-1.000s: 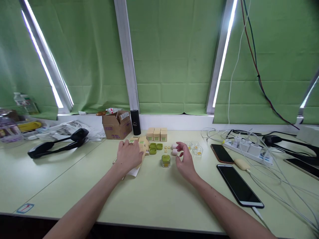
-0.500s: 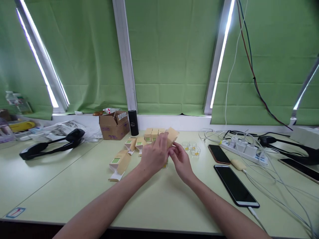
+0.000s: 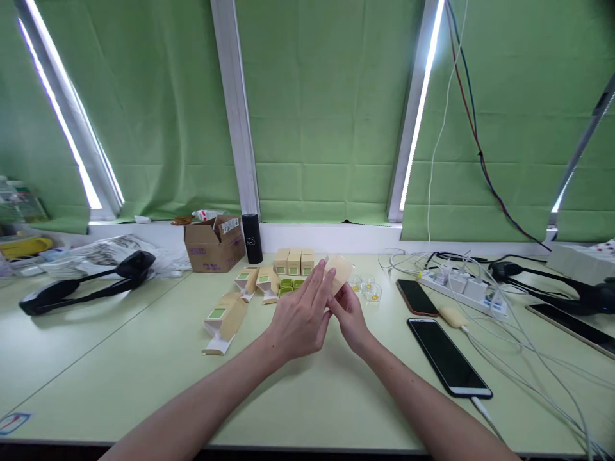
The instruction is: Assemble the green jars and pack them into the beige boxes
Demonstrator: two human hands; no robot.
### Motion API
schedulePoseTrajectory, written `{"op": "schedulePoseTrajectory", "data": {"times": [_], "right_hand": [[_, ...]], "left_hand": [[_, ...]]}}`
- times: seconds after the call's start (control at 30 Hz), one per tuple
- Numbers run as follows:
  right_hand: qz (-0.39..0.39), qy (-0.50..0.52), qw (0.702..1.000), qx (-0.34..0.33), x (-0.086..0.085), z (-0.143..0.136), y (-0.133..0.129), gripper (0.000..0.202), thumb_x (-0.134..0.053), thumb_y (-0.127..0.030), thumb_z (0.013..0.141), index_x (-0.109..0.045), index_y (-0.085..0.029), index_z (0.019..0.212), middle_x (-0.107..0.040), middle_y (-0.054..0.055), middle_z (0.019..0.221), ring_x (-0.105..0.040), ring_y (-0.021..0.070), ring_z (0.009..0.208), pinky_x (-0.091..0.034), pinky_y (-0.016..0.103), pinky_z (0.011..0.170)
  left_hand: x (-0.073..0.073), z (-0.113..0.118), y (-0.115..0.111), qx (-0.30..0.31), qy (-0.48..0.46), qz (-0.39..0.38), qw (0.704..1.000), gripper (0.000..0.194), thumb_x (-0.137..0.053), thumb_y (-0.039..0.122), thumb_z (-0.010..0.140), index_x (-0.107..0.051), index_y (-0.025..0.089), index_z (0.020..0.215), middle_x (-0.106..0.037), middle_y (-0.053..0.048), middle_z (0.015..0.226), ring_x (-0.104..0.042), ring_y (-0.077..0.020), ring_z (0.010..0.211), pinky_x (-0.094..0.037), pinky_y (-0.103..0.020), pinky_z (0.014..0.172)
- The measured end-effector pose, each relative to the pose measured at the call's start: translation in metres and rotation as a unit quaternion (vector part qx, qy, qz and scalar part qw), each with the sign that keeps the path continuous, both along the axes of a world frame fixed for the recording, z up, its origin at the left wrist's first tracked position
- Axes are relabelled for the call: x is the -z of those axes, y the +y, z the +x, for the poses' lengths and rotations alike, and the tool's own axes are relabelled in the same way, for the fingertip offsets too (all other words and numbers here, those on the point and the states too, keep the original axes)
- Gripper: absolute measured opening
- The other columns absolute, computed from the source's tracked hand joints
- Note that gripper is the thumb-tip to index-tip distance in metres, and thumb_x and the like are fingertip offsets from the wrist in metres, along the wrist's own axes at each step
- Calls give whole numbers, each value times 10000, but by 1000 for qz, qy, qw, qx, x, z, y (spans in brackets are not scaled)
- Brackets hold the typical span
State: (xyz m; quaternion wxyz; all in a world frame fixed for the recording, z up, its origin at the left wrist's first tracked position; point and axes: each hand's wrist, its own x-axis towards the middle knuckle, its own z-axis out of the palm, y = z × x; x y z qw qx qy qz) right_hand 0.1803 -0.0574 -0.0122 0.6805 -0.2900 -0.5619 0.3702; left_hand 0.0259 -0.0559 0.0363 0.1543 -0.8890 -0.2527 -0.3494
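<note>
Over the table, a small tan cardboard box (image 3: 340, 272) is held up between my two hands. My left hand (image 3: 298, 315) presses its straightened fingers along the box's left side. My right hand (image 3: 350, 317) pinches the box's lower right part; some of those fingers are hidden behind it. Beyond my left hand sit several small green containers (image 3: 287, 285), partly covered by it. Opened tan boxes with green labels lie to the left, the nearest box (image 3: 225, 315) with its white flap folded out. Small clear containers (image 3: 372, 293) with yellow bits stand to the right.
Closed tan boxes (image 3: 294, 261) stand in a row at the back. A brown carton (image 3: 214, 244) and a black cylinder (image 3: 252, 239) are behind, left. On the right lie a white-framed phone (image 3: 449, 358), a dark phone (image 3: 416, 298), a power strip (image 3: 464, 293) and loose cables.
My left fingers have straightened against the box, and the box is turned, showing a broader face. Green containers have come into sight behind my left hand. The whole view has shifted slightly.
</note>
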Motion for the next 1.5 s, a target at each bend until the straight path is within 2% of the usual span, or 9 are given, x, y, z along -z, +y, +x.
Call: {"op": "schedulePoseTrajectory", "data": {"times": [0.2,0.43,0.6,0.73,0.9,1.1,1.23,1.37,1.5], "right_hand": [[1,28,999,21,-4,11,4,490,-685,-607,889,-621,-259,1228,-727,104,1215,-709,282,1063,-601,443,894],[70,-65,991,94,-9,14,-2,430,-709,-371,892,-595,-263,1292,-697,112,1246,-671,278,1129,-586,463,948],[233,-248,912,230,-3,20,-7,426,-627,-198,854,-603,-298,1268,-613,131,1292,-586,332,1246,-548,546,978],[294,-312,856,290,4,26,-2,327,-611,-150,849,-636,-329,1121,-602,106,1144,-616,303,1093,-559,540,905],[352,-330,817,315,8,28,1,331,-593,-103,850,-621,-360,1057,-585,71,1060,-614,272,1042,-556,512,873],[296,-323,855,279,5,28,-3,312,-619,-193,854,-604,-341,1128,-613,102,1165,-610,334,1196,-525,609,984],[286,-274,889,229,-4,23,-10,530,-637,-273,878,-490,-309,1386,-579,147,1380,-550,374,1335,-484,639,1070],[197,-193,940,202,-6,15,-9,416,-608,-336,958,-538,-270,1362,-629,143,1276,-622,323,1211,-543,531,1012],[120,-139,970,159,-1,9,-6,433,-598,-438,988,-531,-271,1381,-600,133,1318,-671,269,1071,-583,454,918]], "left_hand": [[1,-11,15,57,-151,-55,985,705,-545,285,987,-243,221,1622,-521,-176,1549,-523,-318,1415,-489,-482,1117],[8,-23,40,70,-164,-195,964,638,-662,302,935,-419,250,1522,-632,-153,1334,-507,-325,1324,-486,-534,1071],[15,-29,46,78,-141,-24,987,459,-635,129,874,-581,269,1308,-595,-127,1373,-453,-333,1318,-412,-572,1110],[22,-30,44,59,-159,134,976,420,-649,78,855,-595,300,1207,-564,-122,1405,-444,-330,1298,-441,-535,1049],[31,-31,44,41,-169,166,971,392,-653,98,856,-525,307,1162,-592,-107,1366,-494,-310,1247,-472,-511,996],[28,-34,45,72,-173,129,974,413,-608,113,896,-527,280,1265,-573,-135,1410,-490,-314,1349,-447,-540,1085],[22,-31,42,157,-180,-7,971,487,-575,163,961,-491,257,1431,-544,-161,1483,-481,-320,1420,-427,-563,1153],[28,-25,41,183,-257,-203,927,497,-675,337,952,-531,256,1420,-646,-147,1363,-595,-302,1304,-497,-506,1101],[31,-17,39,190,-329,-354,855,655,-745,467,895,-452,243,1437,-696,-135,1230,-676,-252,1093,-542,-452,1004]]}}
